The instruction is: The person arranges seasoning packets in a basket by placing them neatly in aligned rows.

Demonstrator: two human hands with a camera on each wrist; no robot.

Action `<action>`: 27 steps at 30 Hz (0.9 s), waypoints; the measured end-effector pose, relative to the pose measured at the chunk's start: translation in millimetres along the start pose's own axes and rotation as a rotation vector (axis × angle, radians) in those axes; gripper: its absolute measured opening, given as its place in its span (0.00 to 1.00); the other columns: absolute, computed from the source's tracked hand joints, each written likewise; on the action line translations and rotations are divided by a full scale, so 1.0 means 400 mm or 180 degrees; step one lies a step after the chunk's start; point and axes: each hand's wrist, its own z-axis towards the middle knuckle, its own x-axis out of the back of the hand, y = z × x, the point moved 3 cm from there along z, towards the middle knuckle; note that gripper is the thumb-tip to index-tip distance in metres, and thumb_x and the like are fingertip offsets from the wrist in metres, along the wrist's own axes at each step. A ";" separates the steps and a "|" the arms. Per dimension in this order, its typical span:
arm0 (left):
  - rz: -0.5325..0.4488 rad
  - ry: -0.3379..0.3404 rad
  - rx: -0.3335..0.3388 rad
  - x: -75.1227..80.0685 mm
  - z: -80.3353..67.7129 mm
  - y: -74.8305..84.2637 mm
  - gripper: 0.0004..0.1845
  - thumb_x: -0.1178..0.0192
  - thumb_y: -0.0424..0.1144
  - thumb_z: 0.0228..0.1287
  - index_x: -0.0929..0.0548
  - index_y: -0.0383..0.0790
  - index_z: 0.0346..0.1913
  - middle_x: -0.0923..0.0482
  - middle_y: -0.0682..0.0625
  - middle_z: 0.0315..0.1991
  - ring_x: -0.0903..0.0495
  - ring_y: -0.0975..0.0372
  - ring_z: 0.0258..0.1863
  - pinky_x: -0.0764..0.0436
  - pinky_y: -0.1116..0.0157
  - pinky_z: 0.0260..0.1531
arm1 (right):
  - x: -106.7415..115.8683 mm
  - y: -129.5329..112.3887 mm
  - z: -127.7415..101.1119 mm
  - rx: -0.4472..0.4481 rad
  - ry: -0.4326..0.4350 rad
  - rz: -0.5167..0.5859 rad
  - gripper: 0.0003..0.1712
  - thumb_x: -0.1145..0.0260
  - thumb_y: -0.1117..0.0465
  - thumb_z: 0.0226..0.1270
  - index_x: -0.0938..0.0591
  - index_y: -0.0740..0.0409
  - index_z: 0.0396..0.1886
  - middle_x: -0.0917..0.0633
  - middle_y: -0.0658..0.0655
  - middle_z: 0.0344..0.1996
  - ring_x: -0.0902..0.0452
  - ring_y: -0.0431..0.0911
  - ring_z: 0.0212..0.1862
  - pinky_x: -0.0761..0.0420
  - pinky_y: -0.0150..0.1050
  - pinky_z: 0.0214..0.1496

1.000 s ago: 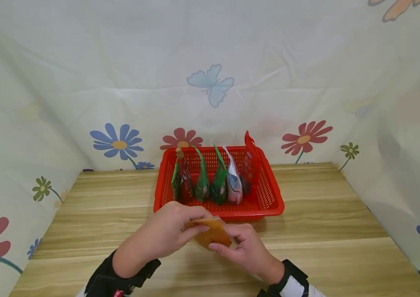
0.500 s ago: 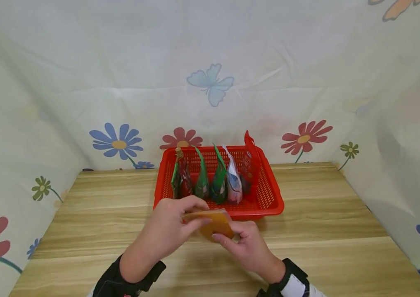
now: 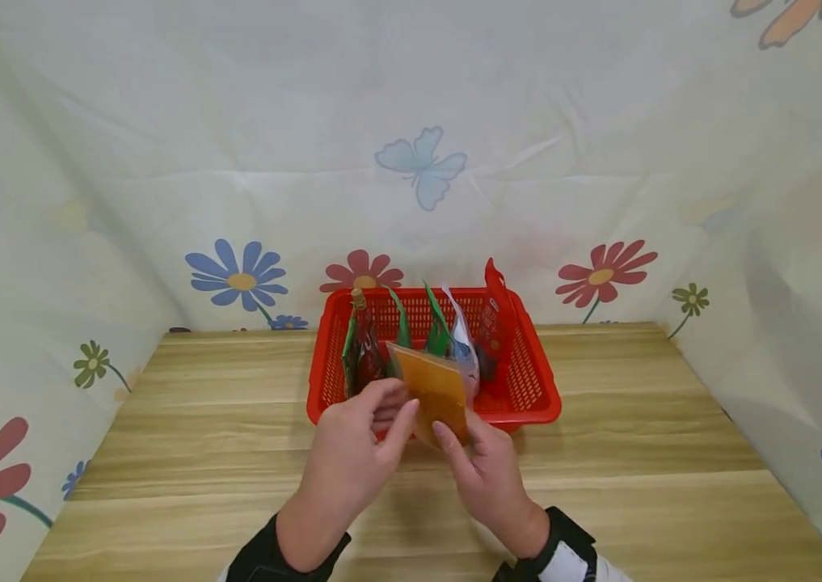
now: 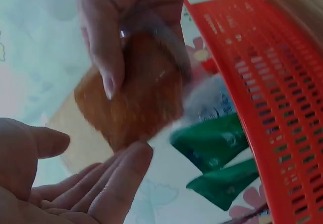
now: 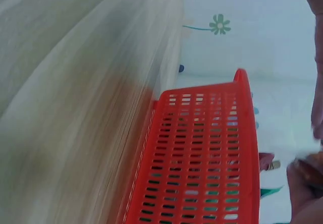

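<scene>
A flat clear packet with orange-brown contents (image 3: 436, 392) is held up in front of the basket. My right hand (image 3: 491, 473) pinches its lower right part, thumb on the near face. In the left wrist view the right hand (image 4: 133, 4) grips the packet (image 4: 139, 93) from above. My left hand (image 3: 356, 449) is beside the packet's left edge. Its thumb and fingers (image 4: 121, 173) stand apart, with a fingertip close to the packet; whether it touches cannot be told. At the right wrist view's edge only parts of both hands show.
A red plastic basket (image 3: 545, 400) stands behind the hands on a wooden table (image 3: 636, 436). Inside stand a bottle with dark red contents (image 3: 367, 347), green pouches (image 3: 437, 327), a white-blue pouch (image 3: 463, 343) and a red pouch (image 3: 495, 323). A flower-printed cloth (image 3: 411, 226) surrounds the table.
The packet has been raised and tipped more upright, now partly covering the pouches in the basket. My left hand has let go of its left edge; my right hand keeps hold.
</scene>
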 end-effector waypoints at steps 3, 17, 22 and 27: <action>-0.0132 -0.0167 0.0130 -0.022 -0.009 0.008 0.26 0.31 0.52 0.67 0.17 0.36 0.59 0.11 0.45 0.50 0.09 0.58 0.45 0.12 0.65 0.41 | -0.009 -0.015 -0.005 0.0076 -0.0057 -0.0091 0.15 0.35 0.67 0.73 0.19 0.56 0.57 0.11 0.53 0.51 0.13 0.44 0.50 0.16 0.32 0.56; -0.0183 -0.0219 0.0346 -0.019 -0.008 0.019 0.31 0.30 0.60 0.61 0.19 0.41 0.57 0.12 0.52 0.36 0.21 0.71 0.20 0.20 0.74 0.20 | -0.051 -0.072 -0.039 0.0646 -0.0509 -0.0680 0.54 0.23 0.51 0.62 0.42 0.61 0.81 0.41 0.62 0.80 0.36 0.56 0.78 0.32 0.29 0.71; -0.0097 0.0023 0.0096 -0.007 0.003 0.002 0.19 0.31 0.51 0.66 0.15 0.37 0.44 0.14 0.50 0.25 0.23 0.71 0.15 0.24 0.75 0.15 | -0.045 -0.082 -0.035 0.0636 -0.0583 -0.0802 0.53 0.20 0.49 0.58 0.37 0.53 0.80 0.39 0.59 0.79 0.33 0.54 0.75 0.28 0.33 0.69; -0.0074 0.0135 -0.0094 0.002 0.022 -0.020 0.12 0.34 0.40 0.70 0.11 0.33 0.34 0.13 0.46 0.23 0.14 0.61 0.20 0.21 0.75 0.18 | -0.021 -0.066 -0.019 0.0787 -0.0543 -0.0704 0.42 0.19 0.55 0.57 0.24 0.54 0.71 0.32 0.57 0.75 0.31 0.52 0.73 0.29 0.30 0.70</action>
